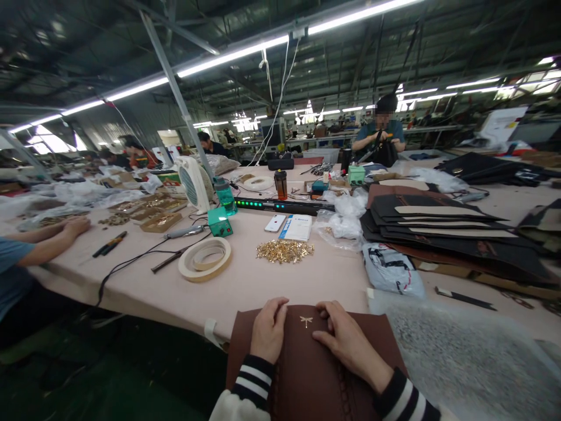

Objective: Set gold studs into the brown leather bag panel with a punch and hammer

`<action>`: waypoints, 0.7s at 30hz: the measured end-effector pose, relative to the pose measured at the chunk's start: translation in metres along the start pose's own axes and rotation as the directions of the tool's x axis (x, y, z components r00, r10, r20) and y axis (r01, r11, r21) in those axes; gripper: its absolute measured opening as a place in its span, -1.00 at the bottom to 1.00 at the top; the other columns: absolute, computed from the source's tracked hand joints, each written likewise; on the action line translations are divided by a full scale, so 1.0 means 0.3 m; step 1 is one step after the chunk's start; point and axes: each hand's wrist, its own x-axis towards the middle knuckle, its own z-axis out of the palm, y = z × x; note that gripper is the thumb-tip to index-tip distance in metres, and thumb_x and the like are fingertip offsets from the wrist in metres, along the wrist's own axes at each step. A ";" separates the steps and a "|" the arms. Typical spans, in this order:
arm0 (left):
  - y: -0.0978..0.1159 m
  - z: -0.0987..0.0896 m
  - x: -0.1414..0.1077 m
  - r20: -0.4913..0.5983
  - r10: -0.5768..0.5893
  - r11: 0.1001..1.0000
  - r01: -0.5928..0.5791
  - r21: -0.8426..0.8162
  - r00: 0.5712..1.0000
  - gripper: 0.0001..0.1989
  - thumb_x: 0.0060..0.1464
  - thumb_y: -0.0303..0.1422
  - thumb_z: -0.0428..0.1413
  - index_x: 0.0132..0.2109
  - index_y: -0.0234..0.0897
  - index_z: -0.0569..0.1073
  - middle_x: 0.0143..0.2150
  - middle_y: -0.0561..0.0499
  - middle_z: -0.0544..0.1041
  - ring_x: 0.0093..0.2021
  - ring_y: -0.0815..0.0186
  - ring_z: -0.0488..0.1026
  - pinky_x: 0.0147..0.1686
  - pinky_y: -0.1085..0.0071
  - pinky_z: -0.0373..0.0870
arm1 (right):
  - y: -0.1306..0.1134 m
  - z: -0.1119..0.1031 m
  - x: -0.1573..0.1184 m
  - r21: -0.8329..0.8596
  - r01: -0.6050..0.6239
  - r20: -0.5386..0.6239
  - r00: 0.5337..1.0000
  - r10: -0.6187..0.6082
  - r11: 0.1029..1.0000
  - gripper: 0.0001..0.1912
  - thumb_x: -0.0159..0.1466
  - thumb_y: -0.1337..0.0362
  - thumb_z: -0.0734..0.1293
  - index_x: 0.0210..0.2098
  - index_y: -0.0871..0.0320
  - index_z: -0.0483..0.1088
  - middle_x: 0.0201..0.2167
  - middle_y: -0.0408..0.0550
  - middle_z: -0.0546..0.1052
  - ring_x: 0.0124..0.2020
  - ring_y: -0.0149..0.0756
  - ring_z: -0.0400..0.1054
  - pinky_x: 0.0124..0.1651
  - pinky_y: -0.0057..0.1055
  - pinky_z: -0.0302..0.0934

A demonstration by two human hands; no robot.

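A brown leather panel lies before me at the table's near edge, with stitched or laced lines running down it. Near its top edge sits a small gold dragonfly ornament. To the left of the ornament, my left hand holds the panel at its upper edge, fingers bent and thumb on the leather. On the other side, my right hand rests on the leather, thumb and fingers apart, holding nothing. A pile of small gold metal pieces lies on the table beyond the panel.
Tape rolls, a green control box, a phone and a fan stand farther back. Dark leather pieces are stacked at right, above a plastic-wrapped bundle. A co-worker's arms reach in from the left; another person works opposite.
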 end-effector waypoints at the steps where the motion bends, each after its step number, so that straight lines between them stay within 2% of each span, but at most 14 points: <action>1: -0.005 -0.004 -0.001 -0.016 -0.016 1.000 0.015 -0.020 1.000 -0.68 0.34 -0.20 -0.06 0.00 -0.17 0.54 -0.06 -0.05 0.63 -0.05 0.19 0.57 0.02 0.24 0.48 | 0.002 0.001 0.001 0.010 -0.004 0.002 1.000 0.004 1.000 -0.52 0.17 0.36 0.41 0.08 0.08 0.35 -0.08 -0.05 0.45 -0.27 -0.28 0.34 -0.06 -0.29 0.30; 5: -0.036 -0.023 -0.004 -0.062 -0.131 0.977 0.118 -0.179 0.989 -0.57 0.31 -0.05 -0.03 0.07 -0.23 0.51 -0.21 -0.04 0.64 -0.26 0.21 0.59 -0.19 0.28 0.55 | 0.010 0.004 0.005 0.038 -0.019 -0.002 1.000 0.019 0.999 -0.49 0.16 0.37 0.41 0.11 0.09 0.34 -0.06 -0.04 0.44 -0.27 -0.29 0.34 -0.05 -0.30 0.30; 7: -0.065 -0.047 0.006 -0.109 -0.196 0.962 0.169 -0.217 0.975 -0.51 0.27 0.02 0.00 0.08 -0.23 0.51 -0.19 -0.05 0.64 -0.24 0.20 0.59 -0.19 0.29 0.55 | 0.015 0.006 0.006 0.045 -0.024 -0.007 1.000 0.024 0.999 -0.46 0.16 0.36 0.41 0.13 0.09 0.33 -0.06 -0.04 0.44 -0.27 -0.28 0.34 -0.05 -0.31 0.30; 12: -0.167 -0.167 0.081 -0.287 -0.243 0.969 0.243 -0.035 0.927 -0.53 0.20 -0.04 0.00 0.05 -0.24 0.53 0.03 -0.15 0.61 0.00 0.07 0.57 0.10 0.11 0.48 | 0.002 0.008 -0.004 0.059 -0.030 -0.030 0.999 0.032 0.998 -0.31 0.14 0.35 0.43 0.25 0.17 0.27 -0.12 -0.05 0.41 -0.24 -0.27 0.36 -0.03 -0.34 0.32; 14: -0.206 -0.219 0.114 -0.290 -0.244 0.965 0.262 0.024 0.925 -0.59 0.16 -0.12 0.02 -0.02 -0.24 0.56 0.03 -0.16 0.62 0.03 0.03 0.56 0.16 0.06 0.43 | -0.014 0.010 -0.008 0.029 -0.031 -0.027 0.999 0.032 0.999 -0.24 0.13 0.32 0.45 0.30 0.16 0.23 -0.03 -0.01 0.42 -0.21 -0.25 0.38 -0.02 -0.34 0.33; 16: -0.233 -0.263 0.131 -0.272 -0.235 0.960 0.267 0.087 0.933 -0.67 0.13 -0.19 0.03 -0.11 -0.22 0.59 -0.01 -0.12 0.64 0.06 0.04 0.56 0.20 0.10 0.41 | -0.030 0.011 -0.004 -0.030 -0.012 -0.031 0.999 0.011 0.999 -0.15 0.10 0.25 0.50 0.34 0.16 0.21 0.17 0.07 0.37 0.01 -0.15 0.39 0.15 -0.31 0.29; 18: -0.244 -0.295 0.131 -0.257 -0.227 0.952 0.270 0.144 0.939 -0.71 0.14 -0.24 0.03 -0.14 -0.19 0.61 -0.03 -0.07 0.66 0.05 0.07 0.57 0.19 0.16 0.42 | -0.043 0.009 0.010 -0.126 0.012 -0.036 0.999 -0.017 0.992 -0.09 0.05 0.15 0.57 0.34 0.15 0.25 0.29 0.12 0.31 0.25 0.01 0.25 0.34 -0.20 0.12; 19: -0.241 -0.303 0.127 -0.256 -0.225 0.948 0.272 0.166 0.940 -0.72 0.17 -0.26 0.02 -0.14 -0.18 0.61 -0.04 -0.05 0.66 0.04 0.08 0.57 0.17 0.18 0.44 | -0.050 0.005 0.019 -0.179 0.020 -0.035 0.999 -0.027 0.984 -0.06 0.01 0.07 0.61 0.31 0.14 0.30 0.29 0.14 0.33 0.30 0.08 0.19 0.39 -0.12 0.05; 21: -0.217 -0.293 0.122 -0.265 -0.212 0.940 0.271 0.209 0.941 -0.74 0.23 -0.28 0.01 -0.13 -0.16 0.60 -0.06 -0.05 0.66 0.03 0.10 0.57 0.14 0.19 0.46 | -0.071 -0.010 0.037 -0.282 0.015 -0.025 0.999 -0.023 0.959 -0.04 -0.11 -0.12 0.64 0.20 0.10 0.43 0.20 0.15 0.43 0.26 0.17 0.22 0.37 0.03 0.05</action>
